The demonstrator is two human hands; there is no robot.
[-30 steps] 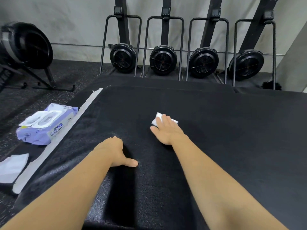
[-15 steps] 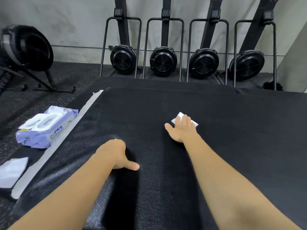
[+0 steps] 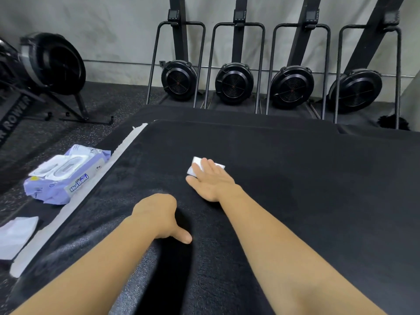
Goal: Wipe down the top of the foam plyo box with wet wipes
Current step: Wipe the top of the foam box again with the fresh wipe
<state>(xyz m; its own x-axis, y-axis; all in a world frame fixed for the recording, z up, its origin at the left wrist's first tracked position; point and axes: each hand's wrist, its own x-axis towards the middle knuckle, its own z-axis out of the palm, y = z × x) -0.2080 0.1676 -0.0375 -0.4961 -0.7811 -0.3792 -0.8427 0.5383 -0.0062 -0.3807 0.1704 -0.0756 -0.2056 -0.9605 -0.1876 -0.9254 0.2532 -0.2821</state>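
Foam plyo box (image 3: 306, 201): black top fills most of the view, its long side running left-right in front of me, with a strip of white tape (image 3: 75, 201) along its left edge. Behind it, four rowers (image 3: 234, 83) stand on end against the wall, and a fifth rower (image 3: 52, 64) sits on the floor at far left. Wipes pack (image 3: 66, 176): purple, flat on the floor just left of the taped edge, long axis running diagonally away from me toward the box. Its white lid is down, so I can't see the contents. A loose white sheet (image 3: 16, 235) lies on the floor nearer me, apart from the pack. My left hand (image 3: 159, 217) is planted on the box top near the middle, back of the hand up and thumb sticking out to the right. The fingers are tucked under out of sight, with nothing visibly held. My right hand (image 3: 212, 181) is further out on the top, flat, fingers straight and together, pointing away from me and slightly left, pressing down on the wet wipe (image 3: 195, 167). The wipe is folded into a small white rectangle flat on the box top, long axis roughly left-right. Its left end and far right corner show past my fingers, the rest is covered.
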